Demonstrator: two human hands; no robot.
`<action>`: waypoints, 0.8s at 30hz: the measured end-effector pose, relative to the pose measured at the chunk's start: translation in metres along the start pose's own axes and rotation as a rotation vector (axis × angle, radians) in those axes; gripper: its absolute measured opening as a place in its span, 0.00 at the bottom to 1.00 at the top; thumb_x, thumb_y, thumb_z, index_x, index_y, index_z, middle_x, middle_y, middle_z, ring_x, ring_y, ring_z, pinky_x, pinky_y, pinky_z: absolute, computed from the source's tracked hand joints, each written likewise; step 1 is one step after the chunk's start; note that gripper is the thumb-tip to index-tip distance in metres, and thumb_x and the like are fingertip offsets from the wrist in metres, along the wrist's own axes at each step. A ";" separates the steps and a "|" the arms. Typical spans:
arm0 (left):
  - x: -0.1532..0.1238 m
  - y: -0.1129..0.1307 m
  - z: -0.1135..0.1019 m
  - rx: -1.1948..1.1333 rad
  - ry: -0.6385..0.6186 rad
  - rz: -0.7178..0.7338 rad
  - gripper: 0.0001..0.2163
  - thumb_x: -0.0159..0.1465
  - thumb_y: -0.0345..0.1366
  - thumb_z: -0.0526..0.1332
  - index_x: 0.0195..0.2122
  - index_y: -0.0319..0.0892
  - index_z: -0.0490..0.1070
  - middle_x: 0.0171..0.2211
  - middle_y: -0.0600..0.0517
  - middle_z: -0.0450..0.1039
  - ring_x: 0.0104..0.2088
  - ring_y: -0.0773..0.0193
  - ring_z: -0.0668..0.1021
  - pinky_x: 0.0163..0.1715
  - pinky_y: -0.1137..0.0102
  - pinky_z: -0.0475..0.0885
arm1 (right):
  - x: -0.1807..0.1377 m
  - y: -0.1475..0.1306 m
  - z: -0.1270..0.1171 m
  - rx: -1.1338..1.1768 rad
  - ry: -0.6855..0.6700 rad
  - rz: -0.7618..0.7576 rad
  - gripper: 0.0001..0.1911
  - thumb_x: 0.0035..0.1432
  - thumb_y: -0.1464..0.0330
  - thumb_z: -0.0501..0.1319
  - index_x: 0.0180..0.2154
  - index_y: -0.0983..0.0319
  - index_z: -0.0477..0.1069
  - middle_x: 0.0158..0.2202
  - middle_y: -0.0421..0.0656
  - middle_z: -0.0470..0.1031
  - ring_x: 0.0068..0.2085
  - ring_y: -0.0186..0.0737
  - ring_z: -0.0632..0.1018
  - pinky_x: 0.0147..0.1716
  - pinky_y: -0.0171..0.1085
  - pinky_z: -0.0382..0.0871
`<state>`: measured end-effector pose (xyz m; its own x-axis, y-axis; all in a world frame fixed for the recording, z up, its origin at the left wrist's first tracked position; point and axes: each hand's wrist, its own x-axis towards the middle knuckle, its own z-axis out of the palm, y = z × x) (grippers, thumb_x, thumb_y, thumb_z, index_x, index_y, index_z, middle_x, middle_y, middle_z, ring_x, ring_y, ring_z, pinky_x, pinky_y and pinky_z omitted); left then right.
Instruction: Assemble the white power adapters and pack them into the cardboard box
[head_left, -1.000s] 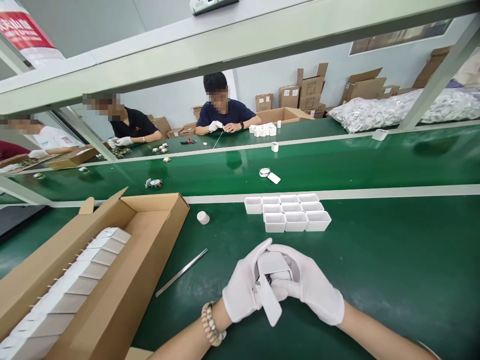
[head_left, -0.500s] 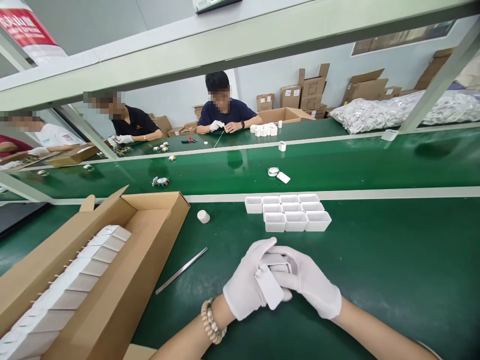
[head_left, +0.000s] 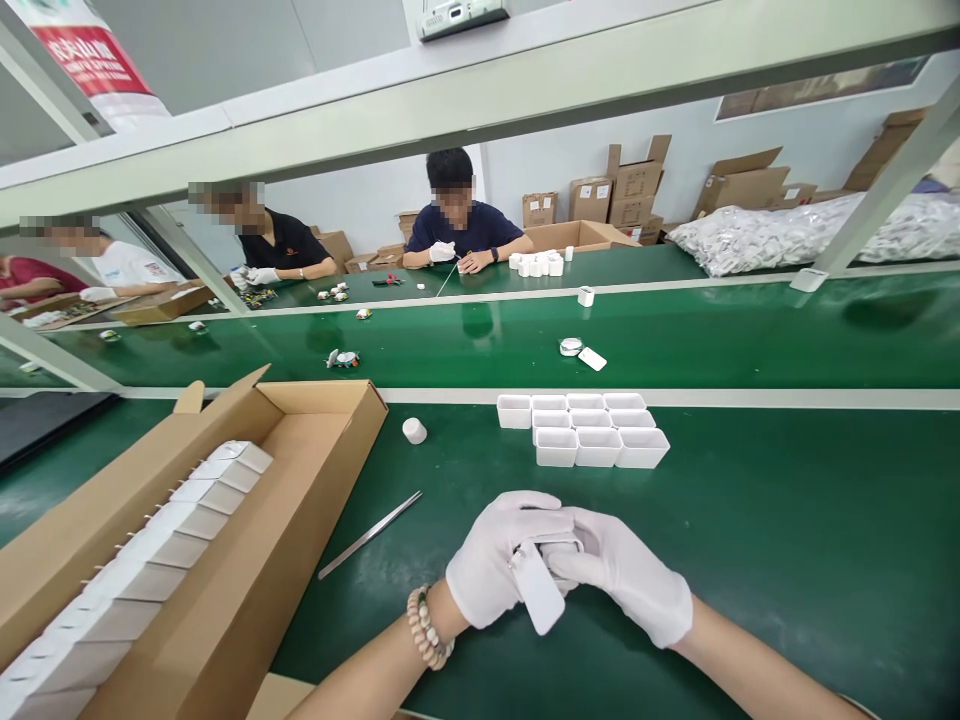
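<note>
Both my hands wear white gloves and meet around one small white plastic case [head_left: 564, 550] above the green bench. My left hand [head_left: 499, 560] is closed over its left side, and my right hand [head_left: 622, 570] wraps it from the right. Most of the case is hidden by my fingers. A flat white tag [head_left: 540, 590] with rounded corners hangs from the near side, below my fingers. Beyond my hands stand several open white plastic boxes [head_left: 596, 445], pushed together in rows.
Metal tweezers [head_left: 370, 535] and a small white cylinder [head_left: 414, 431] lie left of my hands. A long cardboard box [head_left: 315, 490] holds a row of white pieces [head_left: 172, 545]. On the green belt [head_left: 480, 350] sits a white tagged part [head_left: 571, 347]. Co-workers sit across it.
My left fingers have moved over the top of the case, covering more of it. The view has shifted slightly; the things on the bench stay put.
</note>
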<state>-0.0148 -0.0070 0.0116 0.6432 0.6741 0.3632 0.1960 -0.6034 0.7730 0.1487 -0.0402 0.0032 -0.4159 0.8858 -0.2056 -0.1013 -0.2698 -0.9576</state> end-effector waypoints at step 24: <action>-0.039 -0.041 0.006 0.030 0.020 -0.156 0.15 0.53 0.47 0.66 0.42 0.54 0.76 0.32 0.49 0.77 0.34 0.58 0.78 0.39 0.62 0.77 | -0.002 -0.004 0.009 -0.044 0.079 -0.053 0.17 0.53 0.58 0.64 0.41 0.62 0.72 0.39 0.45 0.78 0.44 0.52 0.77 0.44 0.46 0.71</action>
<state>-0.0441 -0.0107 -0.0376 0.5886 0.7689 0.2498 0.3147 -0.5025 0.8053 0.1416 -0.0444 0.0091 -0.3383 0.9259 -0.1679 -0.0813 -0.2065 -0.9751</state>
